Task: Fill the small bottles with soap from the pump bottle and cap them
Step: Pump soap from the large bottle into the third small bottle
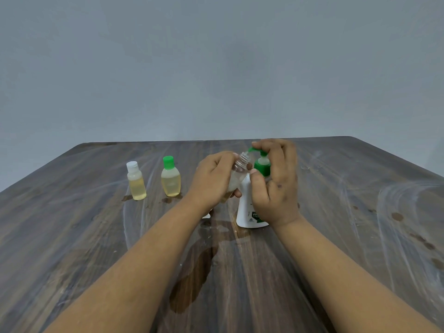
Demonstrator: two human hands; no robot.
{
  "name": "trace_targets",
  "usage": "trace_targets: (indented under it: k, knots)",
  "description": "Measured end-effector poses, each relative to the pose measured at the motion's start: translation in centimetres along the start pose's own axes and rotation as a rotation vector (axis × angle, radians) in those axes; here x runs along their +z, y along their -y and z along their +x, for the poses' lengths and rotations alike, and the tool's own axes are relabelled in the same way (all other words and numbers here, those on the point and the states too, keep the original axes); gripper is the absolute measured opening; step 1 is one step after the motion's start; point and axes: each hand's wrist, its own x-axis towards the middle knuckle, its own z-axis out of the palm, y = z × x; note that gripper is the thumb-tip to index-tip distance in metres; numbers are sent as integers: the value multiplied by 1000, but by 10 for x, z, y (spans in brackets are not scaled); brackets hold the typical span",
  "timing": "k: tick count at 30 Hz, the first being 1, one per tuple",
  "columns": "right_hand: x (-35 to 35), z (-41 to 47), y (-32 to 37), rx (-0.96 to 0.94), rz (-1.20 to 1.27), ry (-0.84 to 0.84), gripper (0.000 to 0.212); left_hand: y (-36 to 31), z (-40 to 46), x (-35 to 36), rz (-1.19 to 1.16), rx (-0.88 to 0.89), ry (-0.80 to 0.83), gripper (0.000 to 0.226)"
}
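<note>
My left hand point(212, 179) grips a small clear uncapped bottle point(237, 175), tilted with its threaded neck up against the green spout of the pump bottle. The white pump bottle point(246, 207) with a green pump head point(262, 165) stands upright on the table. My right hand point(276, 181) wraps over the pump head, fingers curled on top and thumb against the bottle's shoulder. Two capped small bottles with yellowish soap stand at the left: one with a white cap point(135, 181), one with a green cap point(170, 176).
The dark wooden table point(348, 224) has white smears and several wet patches, with a large dark stain point(192, 272) between my forearms. A small white object point(207, 215) peeks out under my left wrist. A plain grey wall stands behind.
</note>
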Motion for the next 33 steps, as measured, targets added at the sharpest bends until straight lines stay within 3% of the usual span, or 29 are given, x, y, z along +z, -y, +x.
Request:
trace_targets:
  k: [6, 13, 21, 27, 33]
  knots:
    - [2, 2, -1, 38, 18, -51, 34, 1, 0, 0, 10, 3, 0, 39]
    - [-1, 0, 1, 10, -4, 2, 46, -1, 0, 1, 6, -17, -9, 39]
    - [1, 3, 2, 23, 4, -50, 33, 2, 1, 1, -5, -12, -10, 39]
    - [-1, 0, 1, 22, 13, -7, 45, 3, 2, 1, -7, 4, 4, 43]
    - [1, 2, 2, 24, 23, -38, 36, 2, 0, 0, 7, 14, -2, 40]
